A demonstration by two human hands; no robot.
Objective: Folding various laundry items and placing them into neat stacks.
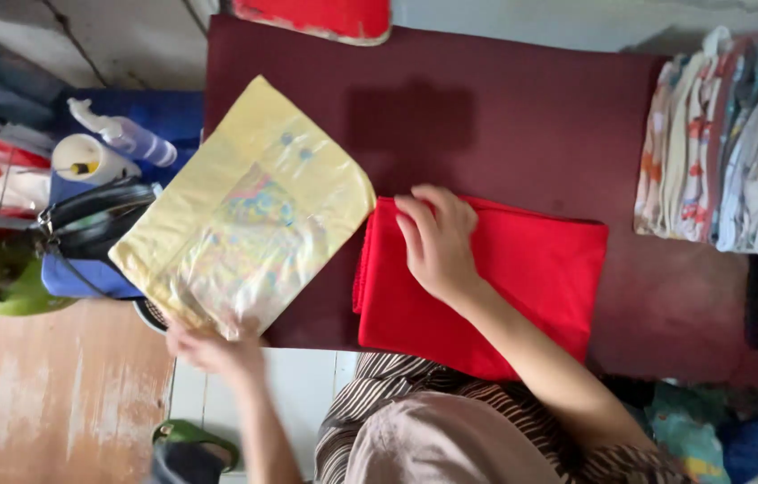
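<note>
— Pinched at its near edge by the left hand (210, 348), the yellow plastic bag (244, 211) lies slanted, half on the dark red table (486, 108) and half out over the blue basket (92, 273) at the left; the fingers are blurred, so how tight that pinch is I can't say.

— And the other hand?

— The right hand (437, 237) lies flat, fingers spread, on the folded red cloth (495, 278), gripping nothing, just pressing it down just beside the bag's corner.

— How would you handle it well from here?

— I'd judge the bag's mouth needs to face the cloth's short edge, so turn the bag square first. Keep the palm flat so the fold stays crisp. The thin plastic will likely cling and crumple, so hold it taut.

— Anything in the way?

— The stack of folded printed clothes (719, 134) at the far right stands well apart.
</note>
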